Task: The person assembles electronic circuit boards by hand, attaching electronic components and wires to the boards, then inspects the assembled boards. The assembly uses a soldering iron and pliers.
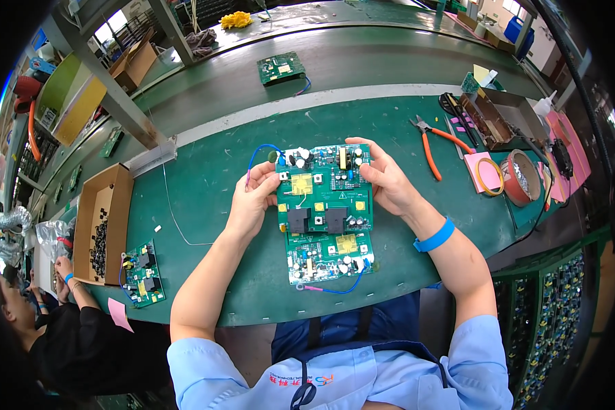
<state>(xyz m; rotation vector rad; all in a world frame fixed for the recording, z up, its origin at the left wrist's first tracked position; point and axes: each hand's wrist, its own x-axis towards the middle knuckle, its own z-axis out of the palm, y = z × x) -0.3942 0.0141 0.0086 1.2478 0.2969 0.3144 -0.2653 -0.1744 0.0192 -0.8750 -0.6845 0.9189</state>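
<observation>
Both hands hold a green circuit board (331, 195) by its side edges, above the middle of the bench. My left hand (251, 201) pinches the left edge, beside a blue wire that loops off the top left corner. My right hand (391, 186) grips the right edge, thumb on the face and fingers behind; a blue band is on that wrist. Two black block components, white buttons and yellow squares show on the board. Below it, partly covered by it, lies a second circuit board (321, 263) with a blue wire and pink sleeve at its lower edge.
Orange-handled cutters (428, 147), a roll of tape (489, 176), a red round tub (519, 179) and a parts box (502, 116) lie at right. On the left are a cardboard box (119, 205) and another board (143, 277). A conveyor (389, 58) carries a board; a co-worker (68, 328) sits left.
</observation>
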